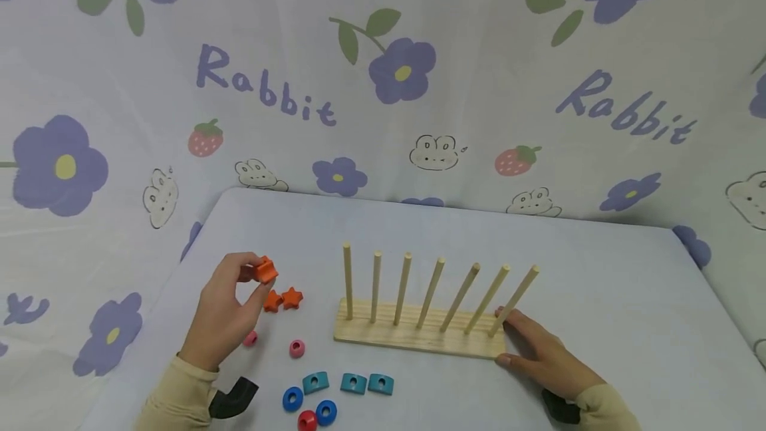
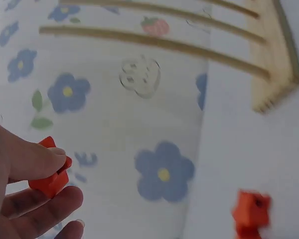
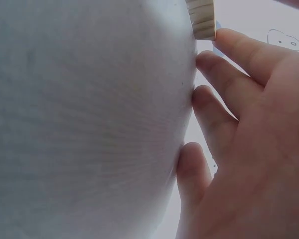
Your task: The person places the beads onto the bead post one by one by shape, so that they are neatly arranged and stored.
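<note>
Left fingers (image 2: 65, 201) pinched round a thick, bright orange star (image 2: 50, 185); right fingers (image 3: 226, 79) spread against a rack (image 1: 413, 340).

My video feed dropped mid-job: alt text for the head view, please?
A left hand pinches an orange star above a white table, near two more orange stars. A right hand touches the right end of a wooden base with seven pegs. Blue rings, teal blocks and pink and red beads lie nearer the camera.

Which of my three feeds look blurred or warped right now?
Head view: wooden pegs fairly sharp; left wrist: loose orange stars blurred, held star clearer; right wrist: tabletop dim, streaky, seemingly bulging, with brighter light behind the fingers.
</note>
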`<state>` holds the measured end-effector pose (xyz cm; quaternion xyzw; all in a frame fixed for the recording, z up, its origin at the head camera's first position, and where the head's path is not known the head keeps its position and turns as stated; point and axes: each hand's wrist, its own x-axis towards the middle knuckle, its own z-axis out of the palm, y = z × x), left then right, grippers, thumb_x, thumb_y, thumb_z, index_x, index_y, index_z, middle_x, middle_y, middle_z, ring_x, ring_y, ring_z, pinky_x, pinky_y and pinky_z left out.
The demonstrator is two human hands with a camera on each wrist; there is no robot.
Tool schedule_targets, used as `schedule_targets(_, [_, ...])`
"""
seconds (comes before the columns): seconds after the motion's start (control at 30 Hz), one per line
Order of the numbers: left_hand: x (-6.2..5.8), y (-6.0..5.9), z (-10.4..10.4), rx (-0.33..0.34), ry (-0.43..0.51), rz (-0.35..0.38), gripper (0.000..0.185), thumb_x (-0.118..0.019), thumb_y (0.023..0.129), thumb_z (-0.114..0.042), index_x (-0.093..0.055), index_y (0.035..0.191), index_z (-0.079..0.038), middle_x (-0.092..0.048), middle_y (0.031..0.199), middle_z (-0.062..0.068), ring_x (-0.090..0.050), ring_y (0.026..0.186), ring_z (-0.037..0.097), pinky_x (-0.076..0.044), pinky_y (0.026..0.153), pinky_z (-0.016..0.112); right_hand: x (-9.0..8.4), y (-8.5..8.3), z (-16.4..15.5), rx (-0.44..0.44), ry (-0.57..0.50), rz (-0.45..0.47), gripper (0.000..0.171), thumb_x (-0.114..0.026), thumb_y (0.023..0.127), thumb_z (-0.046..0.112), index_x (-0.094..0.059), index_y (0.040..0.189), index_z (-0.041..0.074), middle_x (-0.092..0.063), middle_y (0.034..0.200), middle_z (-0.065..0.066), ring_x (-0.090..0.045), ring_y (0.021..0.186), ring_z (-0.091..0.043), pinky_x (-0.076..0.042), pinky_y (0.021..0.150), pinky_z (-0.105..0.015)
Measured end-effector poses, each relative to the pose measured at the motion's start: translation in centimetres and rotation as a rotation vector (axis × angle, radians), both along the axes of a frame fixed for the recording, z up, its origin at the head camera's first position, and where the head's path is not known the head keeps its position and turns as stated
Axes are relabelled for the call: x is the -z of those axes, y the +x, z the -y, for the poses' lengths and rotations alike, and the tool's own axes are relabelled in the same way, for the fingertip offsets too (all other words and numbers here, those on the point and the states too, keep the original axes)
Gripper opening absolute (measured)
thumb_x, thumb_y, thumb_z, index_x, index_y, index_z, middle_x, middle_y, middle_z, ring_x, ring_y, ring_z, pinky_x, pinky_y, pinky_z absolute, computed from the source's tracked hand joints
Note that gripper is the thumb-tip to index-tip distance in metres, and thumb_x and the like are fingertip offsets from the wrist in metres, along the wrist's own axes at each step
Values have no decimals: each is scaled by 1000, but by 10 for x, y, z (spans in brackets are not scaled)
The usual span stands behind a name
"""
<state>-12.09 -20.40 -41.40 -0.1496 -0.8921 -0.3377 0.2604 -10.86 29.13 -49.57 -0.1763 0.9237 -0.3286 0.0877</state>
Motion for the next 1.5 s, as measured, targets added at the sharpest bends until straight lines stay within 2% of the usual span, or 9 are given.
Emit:
schedule_targets(0.1, [-16,-7,-18,92,32,-44,41,-73,78,4,-53,114,-3,-58,108,7,-57,94,15,-45,85,16,0,0,-1,4,-8,-1,74,-67,86,43,-35,147,15,-33,151,-19,-29,137,-47,-28,103,-65])
schedule_targets(0.27, [-38,-17,-47,209,93,-108,40,-71,79,6,-57,115,-3,-57,111,7,-57,94,15,-47,83,22,0,2,-1,15,7,8,75,-67,87,43,-35,146,11,-34,149,-24,-31,135,-50,-29,102,-66])
schedule_targets(0.43, [-55,-23,-65,283,97,-138,40,-72,80,4,-60,118,-5,-58,113,7,-58,93,15,-50,79,30,0,4,0,18,3,13,75,-67,86,43,-35,147,12,-34,149,-24,-31,134,-50,-30,101,-66])
schedule_targets(0.6, [-63,-24,-75,334,92,-155,44,-71,83,-1,-56,123,-4,-61,110,7,-57,88,15,-49,75,32,0,3,0,8,3,1,74,-67,87,42,-35,147,12,-34,150,-23,-32,134,-49,-31,100,-66])
schedule_targets(0.8, [-66,-21,-78,345,122,-181,37,-68,84,4,-53,118,-2,-61,102,6,-53,82,14,-45,67,26,1,2,0,8,-3,5,75,-66,87,43,-34,148,13,-33,151,-21,-30,136,-48,-30,102,-65])
schedule_targets(1.03, [-73,-17,-78,346,90,-83,22,-55,94,-2,-58,115,-5,-57,105,5,-51,84,11,-48,70,24,-1,2,0,14,14,0,76,-66,87,44,-34,148,13,-33,150,-23,-31,135,-49,-31,100,-67])
schedule_targets(1.17, [-75,-17,-80,343,32,-69,17,-52,97,-8,-62,110,-6,-59,102,3,-52,85,11,-49,71,27,-1,2,1,20,13,8,77,-66,87,46,-34,148,13,-33,150,-22,-31,135,-49,-30,101,-66])
schedule_targets(1.37, [-76,-24,-83,324,-59,-152,17,-54,97,-13,-64,109,-4,-59,92,2,-50,79,12,-46,69,28,0,1,1,4,12,-20,76,-67,87,43,-34,148,12,-34,150,-21,-32,135,-48,-31,100,-65])
schedule_targets(1.5, [-75,-30,-85,273,-151,-215,23,-60,94,-19,-63,111,-3,-61,84,3,-51,74,16,-46,69,31,-1,2,2,2,-1,-16,75,-66,87,42,-34,148,13,-33,150,-21,-31,135,-48,-30,100,-66])
